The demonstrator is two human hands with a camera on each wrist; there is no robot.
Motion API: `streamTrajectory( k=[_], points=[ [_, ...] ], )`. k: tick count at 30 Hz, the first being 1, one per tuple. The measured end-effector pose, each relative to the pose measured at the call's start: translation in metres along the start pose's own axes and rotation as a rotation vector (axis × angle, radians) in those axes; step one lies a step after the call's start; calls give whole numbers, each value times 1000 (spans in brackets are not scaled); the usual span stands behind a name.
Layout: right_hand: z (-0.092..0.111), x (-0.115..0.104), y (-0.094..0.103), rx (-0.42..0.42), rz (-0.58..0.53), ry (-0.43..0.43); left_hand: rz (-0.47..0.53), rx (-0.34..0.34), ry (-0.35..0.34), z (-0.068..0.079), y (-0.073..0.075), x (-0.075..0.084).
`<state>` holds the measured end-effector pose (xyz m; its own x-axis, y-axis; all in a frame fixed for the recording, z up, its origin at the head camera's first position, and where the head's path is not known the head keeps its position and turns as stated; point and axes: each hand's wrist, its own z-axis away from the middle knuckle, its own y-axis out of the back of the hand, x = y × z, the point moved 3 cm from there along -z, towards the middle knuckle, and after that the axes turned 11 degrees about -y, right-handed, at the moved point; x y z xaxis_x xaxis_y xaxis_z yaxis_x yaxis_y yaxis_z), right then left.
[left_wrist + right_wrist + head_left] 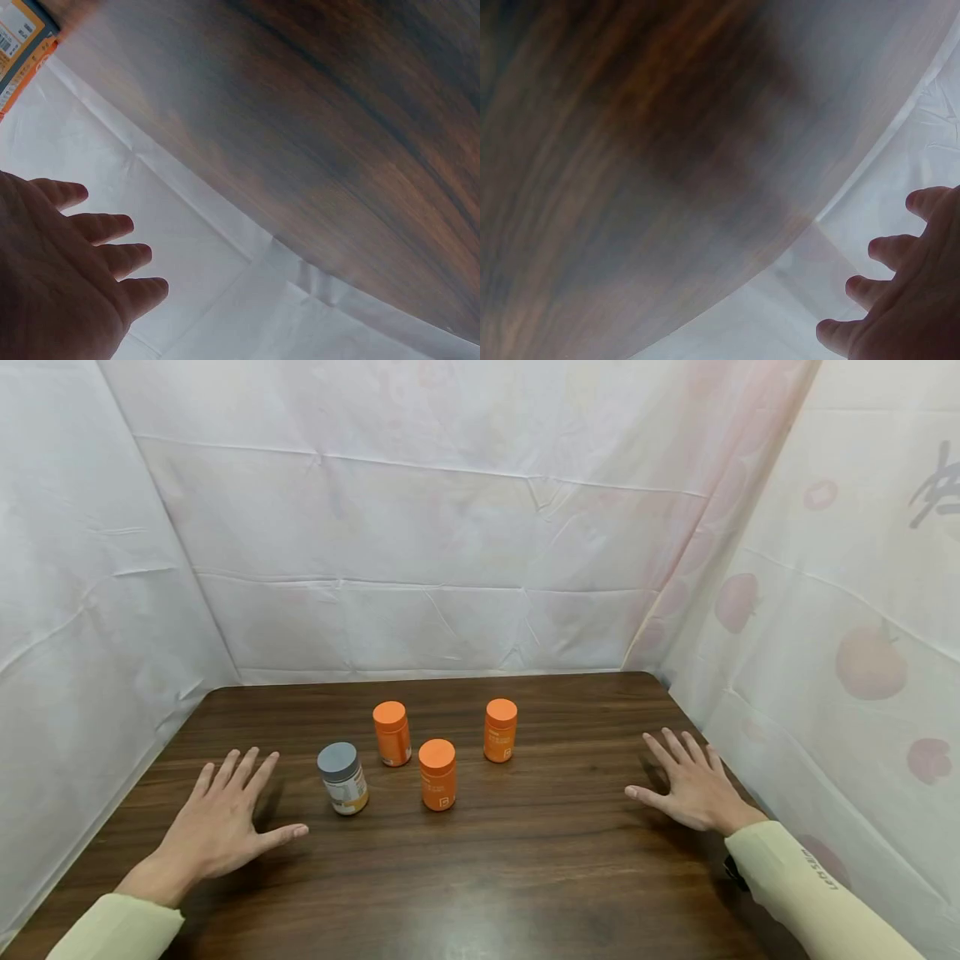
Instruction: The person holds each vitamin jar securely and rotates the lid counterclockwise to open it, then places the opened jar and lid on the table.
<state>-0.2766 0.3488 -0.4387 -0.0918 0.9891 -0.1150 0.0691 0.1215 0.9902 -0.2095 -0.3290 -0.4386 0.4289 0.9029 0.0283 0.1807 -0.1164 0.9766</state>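
Note:
My left hand (221, 822) is spread palm down over the table's left side, fingers straight and holding nothing. Nearest to it stands a white bottle with a grey lid (343, 779), just right of the thumb. Three orange bottles with orange lids stand upright beyond: one at the back left (393, 735), one at the front (438, 777) and one at the back right (500, 732). Over the right side, my right hand (690, 787) is spread too, with nothing in it. In the left wrist view, part of a labelled bottle (22, 49) shows in the corner.
The dark wooden table (540, 860) has rounded far corners. White sheeting (420, 527) rises behind it and along both sides, with faded fruit prints on the right. A dark band (735, 872) shows at my right wrist, under the pale sleeve.

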Motion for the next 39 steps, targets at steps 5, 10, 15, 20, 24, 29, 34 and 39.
streamTrajectory(
  k=[5, 10, 15, 20, 24, 29, 34, 39],
  points=[
    [0, -1, 0, 13, 0, 3, -4, 10, -4, -1, 2, 0],
    [1, 0, -1, 8, -4, -1, -8, 20, -6, -2, 2, 0],
    [2, 1, 0, 11, -8, -3, -9, 24, -7, -2, 1, 0],
    [0, 0, 0, 15, -3, 0, -2, 21, -10, 0, -1, -1],
    [-2, -3, 0, 19, -9, 13, -9, 35, -15, 2, -2, -1],
    [-2, -7, 0, 15, -25, 20, -3, 59, -26, 2, -2, 2],
    [0, -13, 0, 20, -43, 32, 36, 69, -33, -1, -1, 4],
    [4, -18, 0, 32, -52, 47, 57, 84, -42, -5, 1, 7]
  ],
)
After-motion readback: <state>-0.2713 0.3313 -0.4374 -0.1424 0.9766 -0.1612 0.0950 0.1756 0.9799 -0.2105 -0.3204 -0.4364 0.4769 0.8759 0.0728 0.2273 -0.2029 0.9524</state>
